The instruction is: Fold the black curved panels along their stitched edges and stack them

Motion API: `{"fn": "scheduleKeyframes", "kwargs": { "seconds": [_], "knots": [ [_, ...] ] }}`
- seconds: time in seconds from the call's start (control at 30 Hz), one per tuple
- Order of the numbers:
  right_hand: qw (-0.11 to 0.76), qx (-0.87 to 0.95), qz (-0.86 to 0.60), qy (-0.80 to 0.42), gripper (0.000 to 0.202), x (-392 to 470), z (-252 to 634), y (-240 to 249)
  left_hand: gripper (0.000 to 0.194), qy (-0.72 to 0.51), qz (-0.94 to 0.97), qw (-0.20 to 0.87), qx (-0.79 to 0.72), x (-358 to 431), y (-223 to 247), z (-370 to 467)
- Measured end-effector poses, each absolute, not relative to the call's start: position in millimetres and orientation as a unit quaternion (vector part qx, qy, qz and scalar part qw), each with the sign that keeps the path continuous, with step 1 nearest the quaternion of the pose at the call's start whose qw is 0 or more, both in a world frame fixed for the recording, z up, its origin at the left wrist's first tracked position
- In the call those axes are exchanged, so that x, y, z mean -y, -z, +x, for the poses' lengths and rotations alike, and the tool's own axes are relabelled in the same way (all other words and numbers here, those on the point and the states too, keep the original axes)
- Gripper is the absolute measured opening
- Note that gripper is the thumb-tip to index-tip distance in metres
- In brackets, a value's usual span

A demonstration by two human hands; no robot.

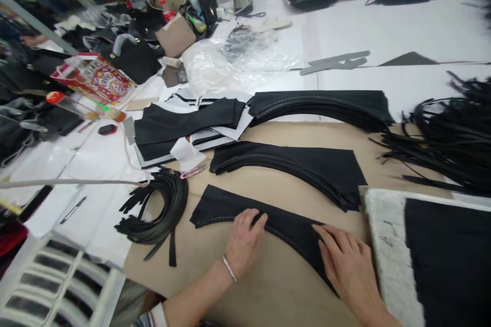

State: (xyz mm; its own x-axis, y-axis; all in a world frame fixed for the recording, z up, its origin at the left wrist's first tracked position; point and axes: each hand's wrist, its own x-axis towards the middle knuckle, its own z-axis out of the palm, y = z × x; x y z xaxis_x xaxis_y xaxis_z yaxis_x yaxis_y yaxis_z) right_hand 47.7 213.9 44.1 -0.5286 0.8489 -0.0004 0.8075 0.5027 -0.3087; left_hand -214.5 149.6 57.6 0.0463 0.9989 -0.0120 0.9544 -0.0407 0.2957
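Observation:
A curved black piece [284, 222] lies on the brown board [268, 286] in front of me. My left hand [245, 240], with a bracelet at the wrist, rests its fingertips on the inner curved edge near the middle of the piece. Over the right part of it lies my right hand [345, 260], its fingers stretched out and thumb spread. Just beyond is a stack of similar black pieces [284, 163], and behind that another stack [318, 104]. A coil of black strips [172, 209] sits to the left of the piece.
Black and white pieces [184, 122] are piled at centre left, near pink-handled snips [193, 171]. A heap of black strips [452, 127] lies at the right. At lower right a white block [391, 245] carries black fabric [452, 260]. A pale slotted rack [57, 286] stands lower left.

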Motion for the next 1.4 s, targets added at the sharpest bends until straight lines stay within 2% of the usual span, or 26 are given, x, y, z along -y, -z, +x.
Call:
{"fn": "scheduleKeyframes", "kwargs": {
  "seconds": [0.13,0.27,0.37,0.5,0.77,0.93,1.17,1.4],
  "knots": [
    [0.101,0.866,-0.460,-0.166,0.031,-195.5,55.9,-20.6,0.032,-0.074,0.636,0.042,-0.767,-140.4,-48.9,-275.2],
    [0.086,0.859,-0.481,-0.154,0.034,-182.7,58.9,-14.5,0.031,-0.079,0.639,0.041,-0.764,-130.7,-40.2,-313.6],
    [0.056,0.858,-0.486,-0.160,0.038,-179.1,59.0,-24.2,0.033,-0.101,0.644,0.049,-0.757,-126.4,-31.9,-320.7],
    [0.021,0.845,-0.508,-0.167,0.040,-178.3,61.1,-37.9,0.036,-0.050,0.658,0.030,-0.750,-124.9,-22.0,-322.4],
    [0.061,0.817,-0.545,-0.176,0.030,-181.5,66.2,-54.5,0.034,-0.080,0.648,0.004,-0.758,-127.4,-17.9,-322.7],
    [0.097,0.816,-0.552,-0.140,0.027,-234.1,60.0,-69.5,0.027,-0.133,0.621,0.001,-0.773,-141.6,-30.7,-308.7],
    [0.056,0.856,-0.508,-0.083,0.038,-345.8,9.5,-75.4,0.021,-0.244,0.662,0.075,-0.705,-190.3,-56.1,-250.4],
    [-0.010,0.872,-0.485,-0.064,0.030,-370.7,-9.8,-66.5,0.029,-0.266,0.678,0.155,-0.667,-232.8,-68.7,-216.5]
  ]
}}
